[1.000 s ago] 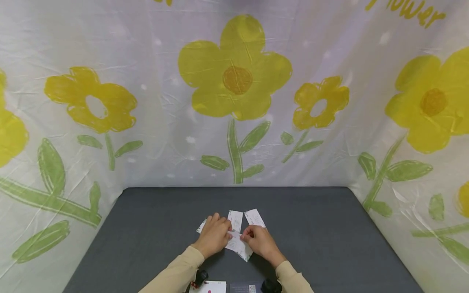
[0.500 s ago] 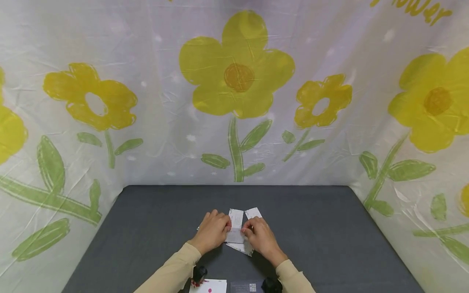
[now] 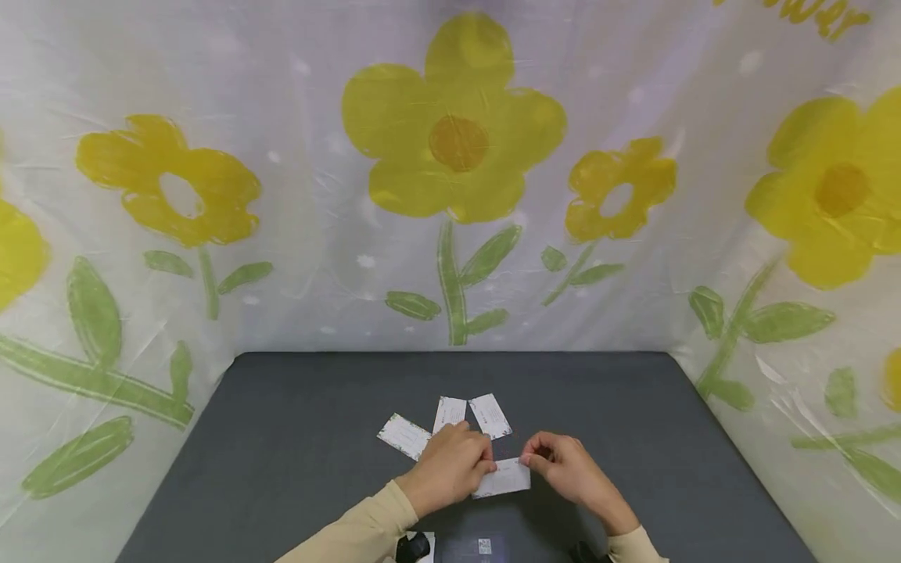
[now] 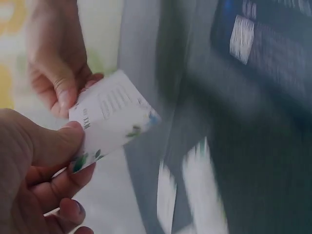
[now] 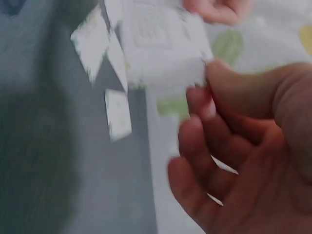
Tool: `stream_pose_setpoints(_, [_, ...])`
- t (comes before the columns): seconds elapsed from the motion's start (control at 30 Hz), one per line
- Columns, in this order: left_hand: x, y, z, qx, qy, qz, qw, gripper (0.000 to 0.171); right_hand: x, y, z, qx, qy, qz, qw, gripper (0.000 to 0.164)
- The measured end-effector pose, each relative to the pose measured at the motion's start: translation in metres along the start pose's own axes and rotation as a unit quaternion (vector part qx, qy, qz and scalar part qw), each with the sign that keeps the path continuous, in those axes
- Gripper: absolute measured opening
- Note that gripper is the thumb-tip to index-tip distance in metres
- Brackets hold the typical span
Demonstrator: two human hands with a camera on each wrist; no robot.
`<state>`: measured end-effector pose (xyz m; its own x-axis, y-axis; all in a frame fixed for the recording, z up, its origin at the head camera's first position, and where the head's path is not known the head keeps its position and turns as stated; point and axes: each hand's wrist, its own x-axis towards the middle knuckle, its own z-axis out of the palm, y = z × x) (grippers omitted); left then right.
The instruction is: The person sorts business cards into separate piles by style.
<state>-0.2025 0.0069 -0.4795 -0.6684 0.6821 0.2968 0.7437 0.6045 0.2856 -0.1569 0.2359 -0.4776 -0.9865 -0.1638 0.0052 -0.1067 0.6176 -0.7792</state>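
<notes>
Above the worktop [image 3: 310, 438], the held card [image 3: 504, 480] sits between the left hand [image 3: 456, 463] at nine o'clock and the right hand [image 3: 572, 467] at three. From that card, the left card [image 3: 404, 435] lies at ten o'clock, the middle card [image 3: 450, 410] at eleven, the right card [image 3: 490, 415] at twelve. The panel [image 3: 464, 550] lies at seven. Behind the worktop, at twelve, hangs the curtain [image 3: 317, 258].

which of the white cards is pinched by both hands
The card nearest the person: the left hand and right hand both pinch it with their fingers. The other visible cards lie on the dark tabletop.
</notes>
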Motion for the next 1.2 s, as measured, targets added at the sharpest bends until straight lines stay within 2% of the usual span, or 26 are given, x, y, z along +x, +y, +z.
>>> stream_pose_setpoints(0.13, [-0.003, 0.028, 0.016, 0.005, -0.035, 0.027, 0.9990, 0.015, -0.028, 0.021, -0.016, 0.054, -0.064, 0.006, 0.996, 0.015])
stream_pose_setpoints(0.27, [-0.005, 0.050, 0.037, 0.010, -0.060, 0.040, 0.9973, 0.015, -0.053, 0.042, -0.021, 0.094, -0.106, 0.046, 0.989, 0.019])
stream_pose_setpoints(0.4, [-0.005, 0.060, 0.058, 0.022, -0.072, 0.040, 0.9964, 0.016, -0.066, 0.060, -0.022, 0.112, -0.129, 0.078, 0.982, 0.022])
stream_pose_setpoints(0.6, [-0.007, 0.066, 0.080, 0.053, -0.081, 0.064, 0.9932, 0.017, -0.078, 0.081, -0.014, 0.135, -0.141, 0.101, 0.976, 0.022])
stream_pose_setpoints(0.83, [-0.009, 0.073, 0.096, 0.151, -0.046, 0.092, 0.9831, 0.025, -0.081, 0.082, -0.001, 0.043, -0.095, 0.141, 0.985, 0.017])
stream_pose_setpoints(1.0, [-0.016, 0.074, 0.102, 0.189, -0.028, 0.100, 0.9764, 0.029, -0.080, 0.074, 0.008, -0.025, -0.073, 0.147, 0.986, 0.013])
stream_pose_setpoints(1.1, [-0.019, 0.074, 0.104, 0.206, 0.005, 0.107, 0.9728, 0.030, -0.078, 0.066, 0.015, -0.080, -0.043, 0.161, 0.983, 0.009])
stream_pose_setpoints(1.2, [-0.021, 0.074, 0.107, 0.227, 0.052, 0.117, 0.9655, 0.029, -0.076, 0.056, 0.022, -0.123, -0.017, 0.194, 0.973, 0.014])
